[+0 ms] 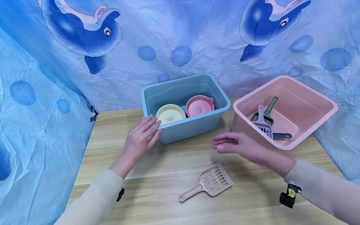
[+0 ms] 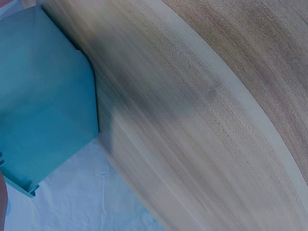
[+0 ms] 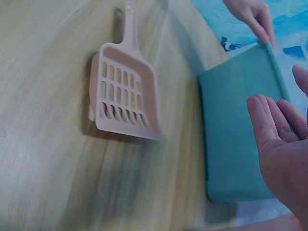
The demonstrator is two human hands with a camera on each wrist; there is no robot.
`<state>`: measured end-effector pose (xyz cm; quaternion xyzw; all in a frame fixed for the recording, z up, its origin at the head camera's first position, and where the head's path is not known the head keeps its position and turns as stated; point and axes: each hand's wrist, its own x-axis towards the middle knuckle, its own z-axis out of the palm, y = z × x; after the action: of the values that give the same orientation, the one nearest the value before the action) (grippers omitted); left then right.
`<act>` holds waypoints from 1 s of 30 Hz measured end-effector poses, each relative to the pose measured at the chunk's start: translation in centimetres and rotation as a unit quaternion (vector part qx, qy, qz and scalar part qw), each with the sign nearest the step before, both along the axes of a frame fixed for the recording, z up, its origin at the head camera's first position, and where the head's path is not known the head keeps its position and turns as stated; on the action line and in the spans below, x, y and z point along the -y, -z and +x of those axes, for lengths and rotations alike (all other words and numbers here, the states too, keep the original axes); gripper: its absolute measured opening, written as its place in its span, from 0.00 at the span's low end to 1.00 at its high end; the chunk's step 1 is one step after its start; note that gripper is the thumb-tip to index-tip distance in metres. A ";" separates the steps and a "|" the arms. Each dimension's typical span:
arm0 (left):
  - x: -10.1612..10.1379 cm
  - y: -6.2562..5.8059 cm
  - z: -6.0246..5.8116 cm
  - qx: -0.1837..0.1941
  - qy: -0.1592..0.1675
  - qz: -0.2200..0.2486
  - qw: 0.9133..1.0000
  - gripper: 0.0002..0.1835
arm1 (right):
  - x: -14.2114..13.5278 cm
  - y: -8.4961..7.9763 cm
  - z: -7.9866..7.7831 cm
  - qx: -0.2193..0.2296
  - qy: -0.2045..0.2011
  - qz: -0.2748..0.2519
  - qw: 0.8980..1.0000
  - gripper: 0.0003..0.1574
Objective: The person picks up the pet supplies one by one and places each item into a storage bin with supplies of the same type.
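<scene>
My left hand (image 1: 139, 139) touches the front-left corner of a blue bin (image 1: 193, 129), its fingers stretched out over the rim. Inside that bin are a cream bowl (image 1: 170, 112) with a fish print and a pink bowl (image 1: 199, 104). My right hand (image 1: 242, 146) hovers above the table between the two bins, holding nothing; its fingers look relaxed in the right wrist view. Below it on the table lies a pink slotted litter scoop (image 1: 204, 185), handle toward the lower left. The left wrist view shows the blue bin's side (image 2: 48, 106) but hardly any of the hand.
To the right stands a pink bin (image 1: 246, 127). It holds a purple litter scoop (image 1: 261, 115), a green-handled scoop (image 1: 271, 105) and a dark blue handle (image 1: 283, 135). A blue dolphin-print curtain (image 1: 162, 31) hangs behind and beside the wooden table (image 1: 155, 210).
</scene>
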<state>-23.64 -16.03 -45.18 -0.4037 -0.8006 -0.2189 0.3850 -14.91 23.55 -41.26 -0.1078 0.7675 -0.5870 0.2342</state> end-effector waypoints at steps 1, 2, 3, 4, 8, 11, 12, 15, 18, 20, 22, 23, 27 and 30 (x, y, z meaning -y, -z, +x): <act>0.0 0.0 0.0 0.002 -0.001 0.000 1.000 0.25 | 0.2 0.4 -0.2 0.001 -0.002 0.002 1.000 0.36; -0.1 0.0 0.0 0.004 -0.002 0.000 1.000 0.26 | 0.3 0.8 -0.4 0.002 -0.004 0.004 1.000 0.36; -0.1 0.0 -0.1 0.006 -0.003 -0.001 1.000 0.26 | 0.4 1.2 -0.6 0.005 -0.002 0.009 1.000 0.36; -0.1 0.0 -0.1 0.007 -0.004 -0.003 1.000 0.26 | 0.4 1.6 -0.7 0.006 -0.001 0.014 1.000 0.36; -0.1 0.1 -0.2 0.012 -0.008 -0.006 1.000 0.27 | 0.1 3.2 -1.1 0.019 0.008 0.042 0.999 0.37; -0.1 0.1 -0.2 0.015 -0.010 -0.007 1.000 0.27 | -0.3 4.2 -1.0 0.021 0.004 0.062 0.998 0.37; 0.0 0.1 -0.1 0.016 -0.011 -0.008 1.000 0.27 | -0.5 4.6 -1.0 0.018 0.000 0.067 0.998 0.37; 0.1 0.0 -0.1 0.020 -0.014 -0.014 1.000 0.25 | -1.0 5.6 -0.8 0.006 -0.013 0.077 0.997 0.34; 0.2 -0.1 -0.1 0.024 -0.014 -0.016 0.999 0.22 | -1.5 6.5 -0.7 0.002 -0.023 0.074 0.997 0.31; 0.2 -0.2 0.0 0.024 -0.013 -0.015 1.000 0.22 | -1.6 6.9 -0.7 -0.003 -0.034 0.078 0.996 0.30; 0.2 -0.2 0.0 0.024 -0.013 -0.014 1.000 0.22 | -1.6 7.1 -0.6 -0.017 -0.050 0.090 0.995 0.31; 0.2 -0.3 0.0 0.023 -0.014 -0.014 1.000 0.22 | -1.5 7.2 -0.6 -0.031 -0.064 0.097 0.993 0.31; 0.2 -0.2 -0.1 0.021 -0.015 -0.013 1.000 0.23 | -0.9 7.3 -0.5 -0.119 -0.120 0.162 0.972 0.37; 0.2 -0.1 -0.2 0.021 -0.016 -0.014 1.000 0.22 | -1.0 8.6 -0.6 -0.191 -0.159 0.194 0.949 0.44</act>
<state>-23.82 -16.19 -45.03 -0.3913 -0.8179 -0.2103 0.3657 -15.53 24.54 -49.85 -0.2917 0.8696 -0.3504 0.1897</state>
